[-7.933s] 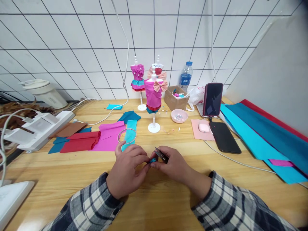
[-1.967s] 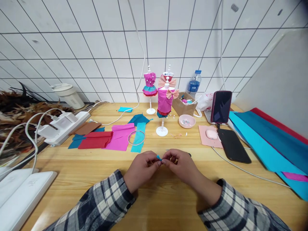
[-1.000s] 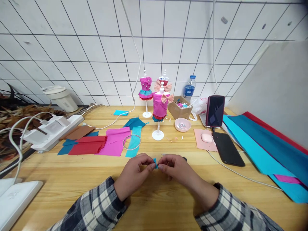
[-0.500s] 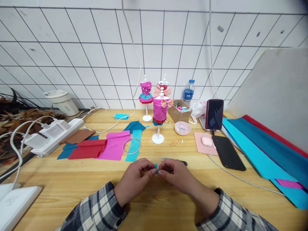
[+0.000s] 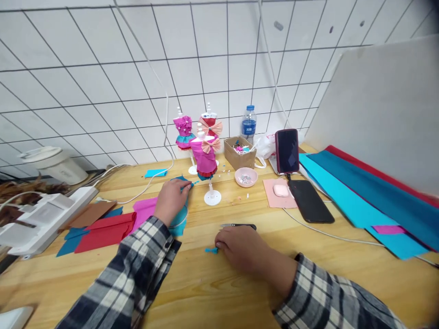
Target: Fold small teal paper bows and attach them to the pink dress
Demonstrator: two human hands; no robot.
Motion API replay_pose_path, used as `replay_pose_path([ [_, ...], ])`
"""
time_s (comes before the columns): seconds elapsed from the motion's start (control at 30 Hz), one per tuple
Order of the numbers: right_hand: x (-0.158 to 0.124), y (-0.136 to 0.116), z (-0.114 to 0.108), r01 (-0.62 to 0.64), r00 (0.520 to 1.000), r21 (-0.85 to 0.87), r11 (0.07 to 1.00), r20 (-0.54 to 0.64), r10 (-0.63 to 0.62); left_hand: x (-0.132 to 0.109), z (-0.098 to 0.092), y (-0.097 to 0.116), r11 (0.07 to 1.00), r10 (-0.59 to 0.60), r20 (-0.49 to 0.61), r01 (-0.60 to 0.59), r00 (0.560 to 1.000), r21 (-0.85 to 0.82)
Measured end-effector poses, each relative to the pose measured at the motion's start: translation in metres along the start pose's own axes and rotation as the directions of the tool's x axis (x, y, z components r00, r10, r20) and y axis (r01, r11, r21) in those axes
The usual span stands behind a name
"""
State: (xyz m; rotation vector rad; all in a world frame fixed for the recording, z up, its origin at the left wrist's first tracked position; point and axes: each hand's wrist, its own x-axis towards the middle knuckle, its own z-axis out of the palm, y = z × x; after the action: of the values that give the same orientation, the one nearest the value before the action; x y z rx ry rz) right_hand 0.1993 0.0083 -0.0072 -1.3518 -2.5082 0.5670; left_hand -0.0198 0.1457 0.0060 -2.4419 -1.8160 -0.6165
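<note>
My left hand (image 5: 173, 198) stretches over the folded papers, fingers extended. Its fingertips are at the dark teal paper (image 5: 179, 177), beside a narrow blue scrap (image 5: 196, 182); whether they touch the scrap is unclear. Low over the table, my right hand (image 5: 242, 249) is closed, with thumb and fingertips at one end of a small blue bow-shaped piece (image 5: 210, 250). Just behind that hand lies a pair of scissors (image 5: 252, 226), partly hidden by it. Under my left wrist are a light teal strip (image 5: 179, 228) and a thin ring (image 5: 185, 218), both partly covered.
Dressed mini mannequins (image 5: 203, 157) stand behind my hands. A pink bowl (image 5: 246, 183), a cardboard box (image 5: 240, 159) and a bottle (image 5: 248, 125) are further back. Phones (image 5: 310, 201), cables and long paper sheets (image 5: 363, 201) occupy the right; red paper (image 5: 106, 233) and a power strip (image 5: 51, 224) the left.
My hands have parted. The left let go of the small blue piece and moved forward and left to the papers; the right lowered with the piece. The view has turned right.
</note>
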Motion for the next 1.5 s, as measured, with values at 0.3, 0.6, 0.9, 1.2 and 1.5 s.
replay_pose_path([
  [0.3,0.002,0.012,-0.01,-0.021,0.974,0.001,1.0,-0.227,0.021,0.033,0.042,0.004,0.988,-0.082,0.013,0.08,0.997,0.129],
  [0.6,0.002,0.026,-0.012,-0.056,0.965,0.026,0.998,-0.256,0.061,0.012,0.012,0.004,0.997,-0.077,-0.309,0.071,0.948,-0.032],
  [0.9,-0.009,0.013,-0.009,0.0,0.931,0.472,0.882,-0.321,0.172,-0.096,-0.015,0.064,0.633,-0.226,0.034,0.174,0.973,-0.754],
  [1.2,-0.01,-0.013,0.007,-0.065,0.969,0.811,0.581,-0.086,0.23,-0.136,-0.023,0.079,0.62,-0.1,0.186,0.208,0.977,-0.756],
  [1.5,-0.004,0.007,-0.003,-0.133,0.932,0.752,0.645,-0.126,0.339,-0.134,-0.028,0.079,0.727,-0.069,0.16,0.159,0.985,-0.668],
])
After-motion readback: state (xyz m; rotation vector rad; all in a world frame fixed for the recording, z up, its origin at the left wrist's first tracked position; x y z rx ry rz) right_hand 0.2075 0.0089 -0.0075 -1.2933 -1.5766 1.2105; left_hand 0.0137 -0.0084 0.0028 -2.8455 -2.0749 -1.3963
